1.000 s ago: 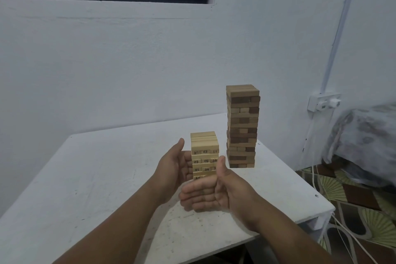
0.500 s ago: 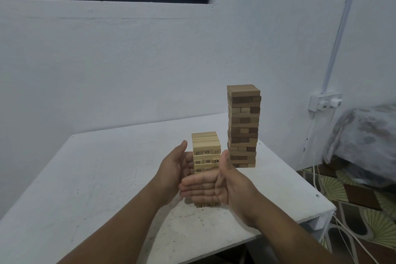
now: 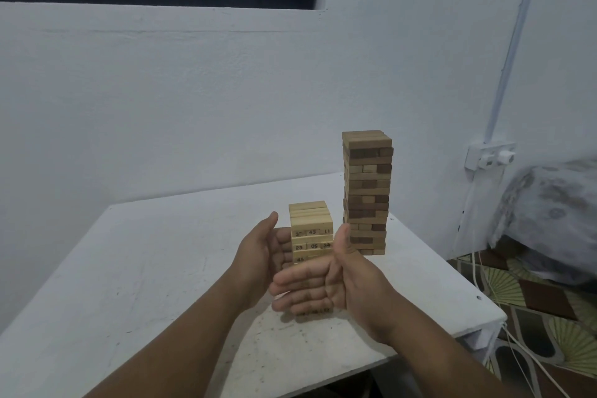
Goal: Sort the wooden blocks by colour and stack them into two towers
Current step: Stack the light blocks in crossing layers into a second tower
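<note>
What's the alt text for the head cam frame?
Two open hands, left hand and right hand, cup a short pale block tower on a white table. A taller brown tower stands behind it to the right.

Looks like a home to me, likely a bedroom. I see a plain white table [image 3: 129,268] against bare painted walls [image 3: 193,107], a wall socket [image 3: 487,155] with cords [image 3: 478,271] trailing down, patterned floor [image 3: 533,300], and what seems a bed under a mottled cover [image 3: 555,213] at right.

A white table [image 3: 129,268] stands against a white wall [image 3: 161,100], a wall socket [image 3: 489,155] to its right.
</note>
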### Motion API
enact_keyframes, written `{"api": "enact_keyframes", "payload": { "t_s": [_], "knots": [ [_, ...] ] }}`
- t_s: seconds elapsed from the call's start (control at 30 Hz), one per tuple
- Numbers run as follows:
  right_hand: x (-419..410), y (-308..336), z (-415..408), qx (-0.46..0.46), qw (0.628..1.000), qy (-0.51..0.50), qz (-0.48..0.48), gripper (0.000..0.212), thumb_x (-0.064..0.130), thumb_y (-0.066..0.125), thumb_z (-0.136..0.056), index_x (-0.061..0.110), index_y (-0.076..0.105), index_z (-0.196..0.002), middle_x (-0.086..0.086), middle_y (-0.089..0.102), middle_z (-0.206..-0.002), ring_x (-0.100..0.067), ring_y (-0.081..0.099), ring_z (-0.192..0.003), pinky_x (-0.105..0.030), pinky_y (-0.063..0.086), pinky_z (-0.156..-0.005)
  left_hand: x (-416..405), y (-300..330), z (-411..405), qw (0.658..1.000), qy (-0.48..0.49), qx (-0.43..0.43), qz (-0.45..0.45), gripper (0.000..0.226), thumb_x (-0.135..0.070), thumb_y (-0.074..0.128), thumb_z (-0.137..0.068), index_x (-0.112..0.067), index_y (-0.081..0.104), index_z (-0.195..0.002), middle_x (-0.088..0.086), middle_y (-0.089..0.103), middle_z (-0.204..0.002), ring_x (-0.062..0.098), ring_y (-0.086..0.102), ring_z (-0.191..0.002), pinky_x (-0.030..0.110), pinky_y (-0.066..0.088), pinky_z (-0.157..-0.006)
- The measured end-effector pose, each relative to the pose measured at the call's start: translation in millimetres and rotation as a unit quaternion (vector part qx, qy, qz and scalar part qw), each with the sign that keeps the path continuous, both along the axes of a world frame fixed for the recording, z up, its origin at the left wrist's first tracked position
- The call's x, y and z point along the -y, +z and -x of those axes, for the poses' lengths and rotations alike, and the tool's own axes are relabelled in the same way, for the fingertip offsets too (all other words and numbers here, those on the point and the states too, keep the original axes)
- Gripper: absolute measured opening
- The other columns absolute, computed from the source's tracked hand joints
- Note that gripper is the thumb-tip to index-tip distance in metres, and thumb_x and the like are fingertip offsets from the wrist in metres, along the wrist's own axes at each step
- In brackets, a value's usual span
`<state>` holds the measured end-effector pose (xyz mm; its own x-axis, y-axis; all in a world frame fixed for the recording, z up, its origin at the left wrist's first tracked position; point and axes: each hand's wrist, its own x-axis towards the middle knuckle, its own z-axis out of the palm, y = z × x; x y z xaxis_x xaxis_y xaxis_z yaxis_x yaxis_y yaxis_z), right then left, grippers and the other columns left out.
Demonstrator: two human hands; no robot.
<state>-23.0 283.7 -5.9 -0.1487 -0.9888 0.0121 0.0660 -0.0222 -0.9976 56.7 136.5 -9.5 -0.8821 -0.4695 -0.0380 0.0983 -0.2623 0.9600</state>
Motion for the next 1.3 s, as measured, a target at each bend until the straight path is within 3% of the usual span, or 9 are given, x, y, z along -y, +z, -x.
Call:
{"api": "enact_keyframes", "payload": {
  "t_s": [0.17,0.53,0.8,0.9,0.97,1.07,1.13,1.23,1.3],
  "knots": [
    [1,-1,2,0.003,1.0,-0.011,0.021,0.11,0.083,0.011,-0.076,-0.003,0.07,-0.113,-0.019,0.072,-0.112,-0.035,0.069,-0.107,-0.042,0.055,-0.095,3,-2,0,1.0,0.005,0.008,0.006,0.072,-0.045,0.021,-0.103,-0.002,0.079,-0.096,0.023,0.074,-0.104,0.027,0.073,-0.088,0.027,0.056,-0.074],
    [4,-4,2,0.008,0.999,-0.022,0.026,0.108,0.078,0.006,-0.08,-0.001,0.071,-0.113,-0.017,0.073,-0.112,-0.032,0.069,-0.108,-0.04,0.054,-0.097,1,-5,2,1.0,0.005,-0.011,0.013,0.067,-0.038,0.025,-0.104,-0.008,0.082,-0.086,0.013,0.077,-0.088,0.02,0.074,-0.078,0.024,0.057,-0.072],
    [3,-4,2,-0.01,0.999,-0.013,0.034,0.111,0.08,0.005,-0.081,-0.004,0.07,-0.113,-0.02,0.072,-0.111,-0.034,0.069,-0.106,-0.042,0.054,-0.097,0,-5,0,0.999,0.024,0.005,0.025,0.066,-0.038,0.024,-0.104,-0.009,0.081,-0.091,0.016,0.076,-0.096,0.023,0.073,-0.085,0.027,0.057,-0.08],
    [-3,1,6,-0.013,0.999,0.01,0.051,0.111,0.079,0.004,-0.082,-0.008,0.071,-0.102,-0.025,0.073,-0.101,-0.039,0.071,-0.095,-0.041,0.058,-0.084,-1,-7,1,0.998,0.061,0.001,0.034,0.064,-0.041,0.021,-0.105,-0.004,0.073,-0.112,0.019,0.073,-0.109,0.028,0.071,-0.099,0.035,0.05,-0.093],
    [-8,7,8,0.004,0.996,0.007,0.09,0.106,0.077,0.005,-0.083,-0.007,0.07,-0.083,-0.025,0.071,-0.081,-0.036,0.071,-0.071,-0.036,0.055,-0.065,-3,-9,2,0.993,0.102,-0.007,0.054,0.064,-0.041,0.017,-0.106,-0.005,0.067,-0.121,0.014,0.074,-0.111,0.022,0.071,-0.1,0.037,0.047,-0.097],
    [-13,20,9,0.075,0.974,-0.123,0.176,0.087,0.074,0.018,-0.088,0.003,0.058,-0.058,-0.013,0.052,-0.05,-0.02,0.048,-0.041,-0.027,0.031,-0.048,-11,-7,2,0.986,0.152,-0.029,0.062,0.06,-0.042,0.015,-0.107,-0.012,0.066,-0.12,0.008,0.075,-0.11,0.021,0.068,-0.11,0.045,0.04,-0.11],
    [-14,24,11,0.12,0.933,-0.256,0.222,0.074,0.064,0.026,-0.094,0.007,0.048,-0.053,-0.006,0.037,-0.047,-0.016,0.032,-0.04,-0.029,0.018,-0.048,-19,-3,2,0.981,0.183,-0.035,0.056,0.058,-0.044,0.015,-0.107,-0.018,0.066,-0.116,0.004,0.077,-0.106,0.02,0.067,-0.111,0.046,0.039,-0.112],
    [-4,15,15,0.053,0.881,-0.427,0.197,0.05,0.04,0.037,-0.103,0.009,0.05,-0.065,-0.009,0.043,-0.059,-0.017,0.04,-0.053,-0.032,0.031,-0.054,-29,1,5,0.978,0.2,-0.034,0.041,0.058,-0.052,0.015,-0.104,-0.027,0.064,-0.12,-0.002,0.075,-0.112,0.021,0.063,-0.117,0.048,0.037,-0.113],
    [7,4,13,-0.013,0.883,-0.449,0.133,0.039,0.046,0.037,-0.1,0.018,0.061,-0.088,-0.009,0.063,-0.089,-0.014,0.059,-0.083,-0.036,0.048,-0.076,-35,3,8,0.979,0.199,-0.028,0.028,0.059,-0.058,0.014,-0.102,-0.032,0.06,-0.128,-0.005,0.071,-0.122,0.021,0.058,-0.123,0.048,0.036,-0.113]
  ]
}}
